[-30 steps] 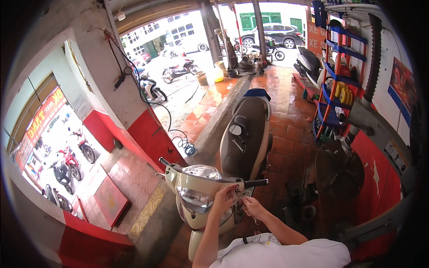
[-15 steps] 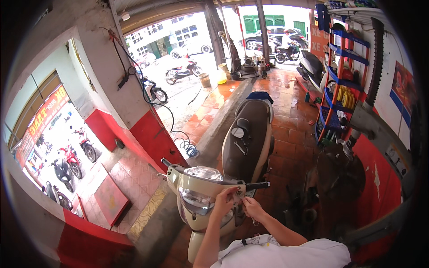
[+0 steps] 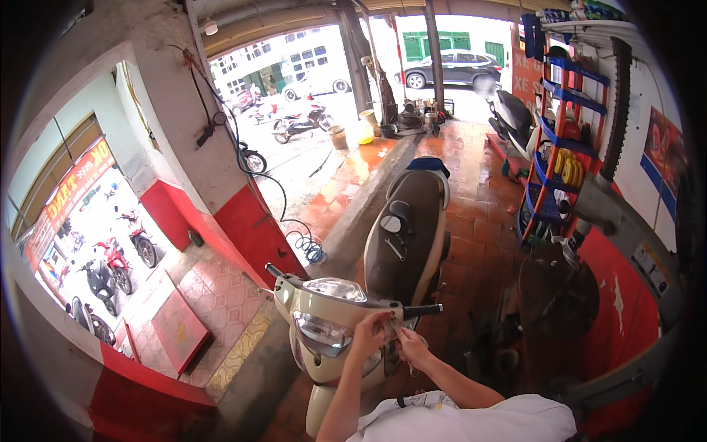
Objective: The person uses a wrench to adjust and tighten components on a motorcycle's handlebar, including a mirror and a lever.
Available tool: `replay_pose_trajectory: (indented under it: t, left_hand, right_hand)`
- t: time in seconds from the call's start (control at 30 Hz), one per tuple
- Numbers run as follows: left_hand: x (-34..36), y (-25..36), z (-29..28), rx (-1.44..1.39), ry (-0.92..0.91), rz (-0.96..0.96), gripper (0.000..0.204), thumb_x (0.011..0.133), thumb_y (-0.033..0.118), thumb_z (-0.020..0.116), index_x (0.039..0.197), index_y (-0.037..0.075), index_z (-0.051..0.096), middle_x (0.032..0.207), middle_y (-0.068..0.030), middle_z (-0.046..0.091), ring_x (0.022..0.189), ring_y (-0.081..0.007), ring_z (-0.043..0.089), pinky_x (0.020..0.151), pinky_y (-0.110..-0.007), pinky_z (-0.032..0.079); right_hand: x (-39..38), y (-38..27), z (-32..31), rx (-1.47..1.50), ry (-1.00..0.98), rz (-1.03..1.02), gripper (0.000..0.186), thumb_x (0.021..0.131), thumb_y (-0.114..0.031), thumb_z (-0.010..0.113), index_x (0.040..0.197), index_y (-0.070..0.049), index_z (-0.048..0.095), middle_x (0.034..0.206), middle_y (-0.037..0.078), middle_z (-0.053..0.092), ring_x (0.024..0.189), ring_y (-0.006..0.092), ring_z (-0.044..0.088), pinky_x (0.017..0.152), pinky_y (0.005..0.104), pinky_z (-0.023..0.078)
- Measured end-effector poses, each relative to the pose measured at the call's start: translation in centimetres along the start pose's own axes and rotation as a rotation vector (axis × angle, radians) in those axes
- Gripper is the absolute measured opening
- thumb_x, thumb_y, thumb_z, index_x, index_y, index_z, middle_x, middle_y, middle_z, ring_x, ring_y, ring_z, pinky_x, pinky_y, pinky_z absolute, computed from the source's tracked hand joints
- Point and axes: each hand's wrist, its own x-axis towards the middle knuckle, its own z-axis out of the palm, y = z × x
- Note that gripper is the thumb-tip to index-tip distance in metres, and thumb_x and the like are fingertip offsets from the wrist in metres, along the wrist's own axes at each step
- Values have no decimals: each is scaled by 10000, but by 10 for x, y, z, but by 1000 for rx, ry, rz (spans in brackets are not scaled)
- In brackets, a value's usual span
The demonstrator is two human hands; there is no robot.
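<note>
In front of me stands a cream scooter (image 3: 313,306) with its headlight and handlebar facing me. My left hand (image 3: 369,335) reaches to the base of the grip (image 3: 423,310) on my right, fingers closed at the metal fitting there; what they pinch is too small to make out. Close beside it, my right hand (image 3: 412,346) is closed round a metal wrench (image 3: 413,368), whose lower end sticks out below the fist. On the brown seat (image 3: 398,276) lie another wrench (image 3: 396,250) and a round mirror (image 3: 392,223).
A blue and orange shelf rack (image 3: 563,140) with bottles stands along the right wall, near a dark round stand (image 3: 556,295). A coiled blue air hose (image 3: 313,250) hangs by the red and white pillar (image 3: 254,221). A white scooter (image 3: 512,118) is parked farther back.
My right hand and the wrench have shifted slightly, the wrench's lower end swinging a little left. My left hand stays at the fitting. Out on the street, the motorbike rider has gone from view.
</note>
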Motion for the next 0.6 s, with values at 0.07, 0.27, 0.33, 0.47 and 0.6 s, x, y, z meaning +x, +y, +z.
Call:
replay_pose_trajectory:
  t: [0.07, 0.27, 0.33, 0.47, 0.6]
  left_hand:
    - [0, 1, 2, 21, 15, 7, 384, 810, -81, 549, 1151, 42, 675, 1061, -152, 694, 1001, -262, 682, 873, -344, 518]
    - [-2, -4, 3, -3, 31, 54, 407, 810, -89, 539, 1171, 49, 665, 1053, -157, 690, 995, -271, 681, 869, -348, 519]
    - [-2, -2, 4, -8, 26, 29, 406, 818, -93, 532, 1176, 47, 661, 1049, -160, 688, 994, -274, 681, 871, -348, 519]
    - [-2, 2, 2, -4, 23, 28, 395, 830, -99, 526, 1177, 37, 657, 1052, -163, 686, 999, -275, 681, 881, -348, 520]
    - [-2, 2, 2, -24, 13, 20, 402, 826, -100, 524, 1178, 41, 659, 1062, -162, 685, 1013, -273, 676, 886, -348, 518]
  right_hand:
    - [-4, 5, 2, 37, 15, 2, 233, 1077, -272, 380, 967, -131, 530, 672, -49, 390, 489, 58, 314, 417, 236, 242]
    - [3, 2, 0, 22, -3, -81, 248, 1077, -274, 379, 962, -121, 537, 656, -42, 402, 479, 69, 317, 414, 244, 252]
    - [6, -1, -2, 3, -6, -61, 248, 1076, -273, 382, 965, -119, 541, 659, -41, 408, 478, 68, 318, 415, 245, 253]
    - [1, -1, -3, -91, 2, -65, 243, 1076, -275, 383, 985, -118, 545, 660, -43, 406, 478, 66, 324, 414, 246, 254]
    - [2, 3, -4, 35, -31, -20, 267, 1078, -260, 358, 978, -90, 538, 642, -29, 415, 449, 74, 328, 391, 256, 252]
